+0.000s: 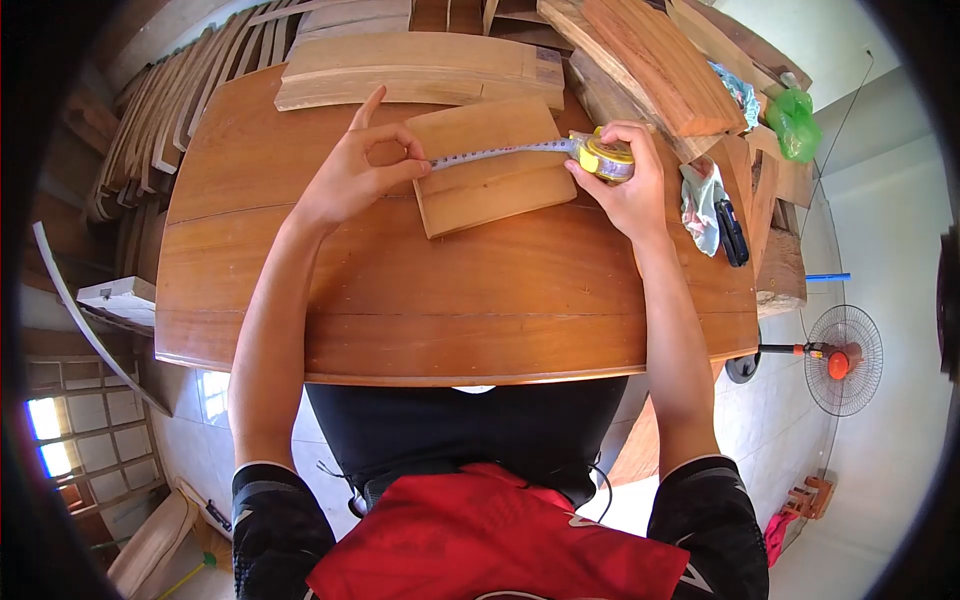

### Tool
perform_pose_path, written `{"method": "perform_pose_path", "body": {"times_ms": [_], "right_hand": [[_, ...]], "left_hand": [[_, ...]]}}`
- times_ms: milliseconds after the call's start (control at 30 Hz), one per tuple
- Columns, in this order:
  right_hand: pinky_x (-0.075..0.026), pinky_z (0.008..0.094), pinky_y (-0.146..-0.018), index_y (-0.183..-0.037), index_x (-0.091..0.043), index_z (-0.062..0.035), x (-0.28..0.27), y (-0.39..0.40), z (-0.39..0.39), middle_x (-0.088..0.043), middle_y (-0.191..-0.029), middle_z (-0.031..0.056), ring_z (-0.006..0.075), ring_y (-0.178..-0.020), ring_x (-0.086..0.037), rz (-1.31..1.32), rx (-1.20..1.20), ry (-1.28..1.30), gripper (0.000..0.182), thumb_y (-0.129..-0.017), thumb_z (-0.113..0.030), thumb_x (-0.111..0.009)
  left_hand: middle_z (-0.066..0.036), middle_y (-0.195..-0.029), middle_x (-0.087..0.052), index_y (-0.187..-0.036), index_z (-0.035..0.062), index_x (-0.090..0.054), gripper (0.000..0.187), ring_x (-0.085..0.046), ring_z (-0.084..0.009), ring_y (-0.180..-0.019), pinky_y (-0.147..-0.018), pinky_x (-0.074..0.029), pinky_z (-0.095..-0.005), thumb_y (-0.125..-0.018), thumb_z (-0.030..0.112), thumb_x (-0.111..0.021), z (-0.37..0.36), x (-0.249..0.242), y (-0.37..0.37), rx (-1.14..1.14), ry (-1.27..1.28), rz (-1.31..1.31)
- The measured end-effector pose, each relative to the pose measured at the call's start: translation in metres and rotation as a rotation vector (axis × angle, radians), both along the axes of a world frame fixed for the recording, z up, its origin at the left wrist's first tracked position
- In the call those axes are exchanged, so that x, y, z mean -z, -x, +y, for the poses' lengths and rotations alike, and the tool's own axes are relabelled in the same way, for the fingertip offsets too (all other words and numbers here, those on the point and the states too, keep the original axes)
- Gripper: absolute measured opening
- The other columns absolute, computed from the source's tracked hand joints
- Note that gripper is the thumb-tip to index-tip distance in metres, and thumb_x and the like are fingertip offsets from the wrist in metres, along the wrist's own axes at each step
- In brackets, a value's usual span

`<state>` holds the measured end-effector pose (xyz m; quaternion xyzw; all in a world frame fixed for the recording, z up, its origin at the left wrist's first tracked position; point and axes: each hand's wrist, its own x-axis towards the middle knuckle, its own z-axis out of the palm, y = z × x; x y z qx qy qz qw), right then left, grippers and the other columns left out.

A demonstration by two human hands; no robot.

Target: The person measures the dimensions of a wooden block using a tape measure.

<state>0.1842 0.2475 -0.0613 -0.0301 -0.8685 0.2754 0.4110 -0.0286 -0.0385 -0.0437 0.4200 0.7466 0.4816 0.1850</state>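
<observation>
A small rectangular wooden board (495, 180) lies on the brown wooden table (450, 300). My left hand (355, 175) pinches the end of a measuring tape blade (500, 152) at the board's left edge. My right hand (625, 190) grips the yellow tape measure case (607, 157) at the board's right edge. The blade runs stretched across the upper part of the board between both hands.
Longer planks (420, 65) lie at the table's far edge, with more stacked timber (660, 60) at the far right. A cloth (703, 205), a dark tool (733, 232) and a green bag (795, 120) sit to the right. Curved slats (150, 120) lean at left. A fan (843, 360) stands on the floor.
</observation>
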Motion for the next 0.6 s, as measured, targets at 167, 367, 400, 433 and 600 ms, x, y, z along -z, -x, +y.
{"method": "perform_pose_path", "body": {"times_ms": [167, 367, 400, 433, 600], "right_hand": [[-0.054, 0.0344, -0.089, -0.108, -0.06, -0.0059, 0.002, 0.0, 0.004, -0.066, -0.108, 0.0073, 0.0206, -0.1, -0.065, 0.019, 0.004, 0.025, 0.05, -0.073, -0.011, -0.095], [-0.053, 0.0325, -0.087, -0.114, -0.06, -0.0063, 0.006, 0.001, 0.005, -0.069, -0.103, 0.0055, 0.0145, -0.098, -0.066, 0.052, 0.013, 0.306, 0.053, -0.075, -0.013, -0.095], [-0.053, 0.0323, -0.088, -0.115, -0.06, -0.0062, 0.008, 0.002, 0.005, -0.069, -0.104, 0.0057, 0.0145, -0.098, -0.066, 0.057, 0.021, 0.296, 0.053, -0.075, -0.013, -0.095], [-0.053, 0.0324, -0.09, -0.117, -0.06, -0.0055, 0.008, 0.004, 0.005, -0.068, -0.105, 0.006, 0.0152, -0.099, -0.067, 0.077, 0.004, 0.279, 0.054, -0.076, -0.013, -0.095], [-0.054, 0.0348, -0.092, -0.125, -0.062, -0.0043, 0.011, 0.007, 0.007, -0.068, -0.112, 0.0076, 0.018, -0.103, -0.067, 0.083, 0.012, 0.308, 0.058, -0.078, -0.015, -0.094]], "left_hand": [[-0.017, -0.148, -0.055, -0.092, 0.0112, -0.076, 0.01, -0.05, -0.0231, -0.139, -0.108, -0.045, -0.0367, -0.087, 0.017, -0.081, -0.002, -0.003, -0.003, -0.102, -0.084, 0.228], [0.002, -0.084, -0.068, -0.093, 0.0063, -0.079, 0.02, -0.049, -0.0054, -0.072, -0.065, -0.038, -0.0256, -0.086, 0.026, -0.081, -0.008, -0.023, -0.005, 0.02, 0.153, -0.061], [0.002, -0.082, -0.068, -0.094, 0.0064, -0.079, 0.021, -0.05, -0.0056, -0.072, -0.065, -0.039, -0.0257, -0.087, 0.026, -0.08, -0.008, -0.021, -0.004, 0.024, 0.144, -0.074], [0.001, -0.079, -0.068, -0.094, 0.0066, -0.079, 0.021, -0.051, -0.0058, -0.071, -0.066, -0.04, -0.0259, -0.087, 0.026, -0.08, -0.01, -0.018, -0.001, 0.029, 0.134, -0.086], [0.001, -0.079, -0.068, -0.095, 0.0065, -0.08, 0.023, -0.053, -0.0063, -0.072, -0.065, -0.042, -0.0265, -0.086, 0.028, -0.081, -0.01, -0.028, -0.007, 0.02, 0.238, -0.118]]}}
